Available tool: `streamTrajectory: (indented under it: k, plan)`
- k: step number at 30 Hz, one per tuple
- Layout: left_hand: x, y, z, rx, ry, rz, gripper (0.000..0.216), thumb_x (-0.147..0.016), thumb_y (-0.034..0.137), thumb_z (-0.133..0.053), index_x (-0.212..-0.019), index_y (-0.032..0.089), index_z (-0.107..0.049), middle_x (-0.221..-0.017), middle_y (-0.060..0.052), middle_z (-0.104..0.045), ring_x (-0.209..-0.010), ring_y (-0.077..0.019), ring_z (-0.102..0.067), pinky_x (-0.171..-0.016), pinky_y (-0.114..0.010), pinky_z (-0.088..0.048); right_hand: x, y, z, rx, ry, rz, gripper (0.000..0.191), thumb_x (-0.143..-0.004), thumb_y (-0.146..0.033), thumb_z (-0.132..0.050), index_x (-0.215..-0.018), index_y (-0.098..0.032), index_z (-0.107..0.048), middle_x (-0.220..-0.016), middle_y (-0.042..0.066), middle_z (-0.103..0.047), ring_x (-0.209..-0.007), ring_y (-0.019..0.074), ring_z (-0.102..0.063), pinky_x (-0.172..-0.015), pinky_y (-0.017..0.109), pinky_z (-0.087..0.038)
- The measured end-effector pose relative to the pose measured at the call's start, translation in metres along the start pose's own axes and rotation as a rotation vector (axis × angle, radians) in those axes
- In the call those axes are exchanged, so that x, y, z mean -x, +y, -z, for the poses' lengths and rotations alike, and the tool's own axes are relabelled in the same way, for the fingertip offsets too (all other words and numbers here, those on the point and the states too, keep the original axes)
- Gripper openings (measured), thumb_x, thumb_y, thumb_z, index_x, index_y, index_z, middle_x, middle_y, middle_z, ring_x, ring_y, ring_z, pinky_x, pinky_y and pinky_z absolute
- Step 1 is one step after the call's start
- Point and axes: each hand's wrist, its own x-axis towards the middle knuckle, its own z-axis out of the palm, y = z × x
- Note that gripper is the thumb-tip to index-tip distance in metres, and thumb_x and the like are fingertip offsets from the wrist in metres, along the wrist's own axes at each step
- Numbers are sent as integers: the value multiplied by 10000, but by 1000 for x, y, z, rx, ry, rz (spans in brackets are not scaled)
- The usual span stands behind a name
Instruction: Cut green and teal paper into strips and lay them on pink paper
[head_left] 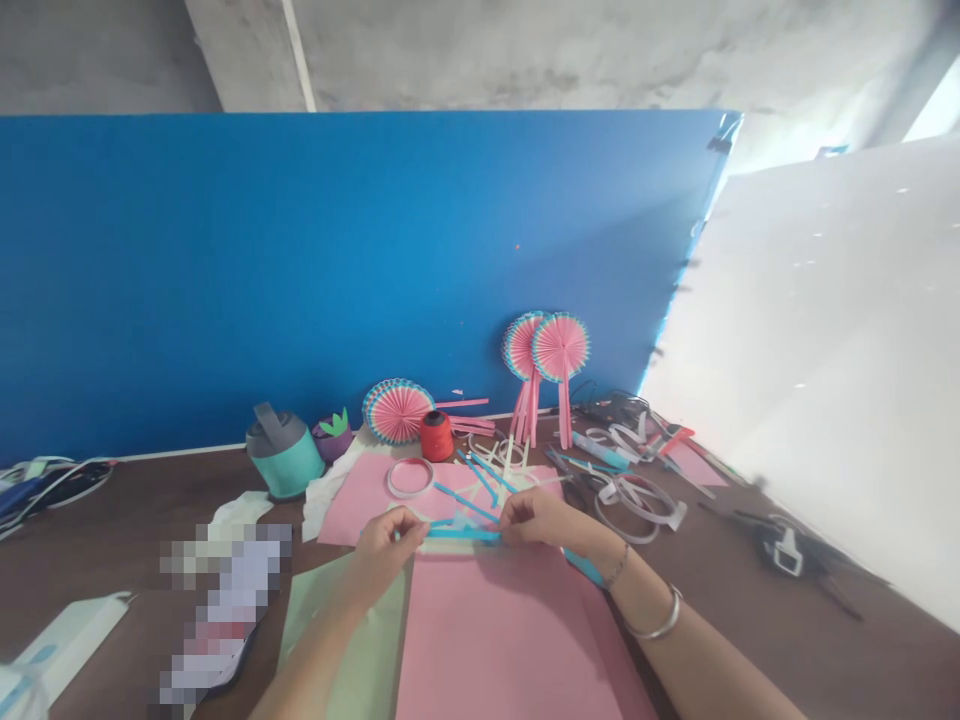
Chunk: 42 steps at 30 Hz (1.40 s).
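Note:
A blue paper strip (463, 535) runs between my two hands along the far edge of a large pink paper sheet (502, 630). My left hand (392, 542) pinches the strip's left end, with a green paper sheet (352, 620) under that wrist. At the right end, my right hand (536, 520) is closed on the same strip, its fingertips partly hidden. Loose blue strips (465, 502) and pale green strips lie just beyond my hands on another pink sheet (352, 500). A roll of tape (410, 478) rests on that sheet too.
Pink pleated paper fans (561, 348) lean on the blue partition (300, 250); another fan (400, 412) stands left of a red thread spool (436, 436). A teal cup (285, 460) is at back left, a phone (232, 610) nearer. Curled white strips (637, 500) and scissors (679, 435) lie right.

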Motion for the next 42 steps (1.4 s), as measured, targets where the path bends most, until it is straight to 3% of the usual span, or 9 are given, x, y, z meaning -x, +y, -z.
streamTrajectory:
  k: [8, 18, 30, 42]
  plan:
    - [-4, -10, -1, -194, -14, 15, 292, -715, 487, -505, -588, 225, -502, -637, 11, -525, -678, -187, -512, -663, -294, -398, 1, 4, 1, 239, -8, -23, 53, -603, -197, -562, -568, -158, -569, -524, -54, -452, -547, 90, -407, -516, 221, -310]
    - [-1, -15, -10, -300, 5, 48, 222, -735, 395, -487, -585, 237, -446, -658, 2, -542, -705, -198, -532, -664, -295, -366, -6, 14, -6, 493, 56, 24, 209, -715, -310, -585, -570, -169, -532, -554, -27, -476, -560, 106, -410, -504, 233, -272]
    - [-4, -16, -6, -284, -48, 85, 236, -738, 403, -458, -574, 233, -448, -622, 25, -504, -655, -174, -513, -610, -273, -351, -8, 17, -12, 619, 77, 21, 303, -816, -334, -539, -563, -176, -484, -535, -20, -459, -558, 109, -397, -522, 234, -298]
    - [-3, -12, -6, -297, -29, 116, 162, -722, 281, -505, -576, 225, -463, -607, 30, -497, -651, -164, -514, -608, -261, -348, -12, 21, -15, 680, 133, 66, 286, -795, -261, -568, -536, -175, -478, -524, -27, -459, -564, 108, -376, -548, 251, -275]
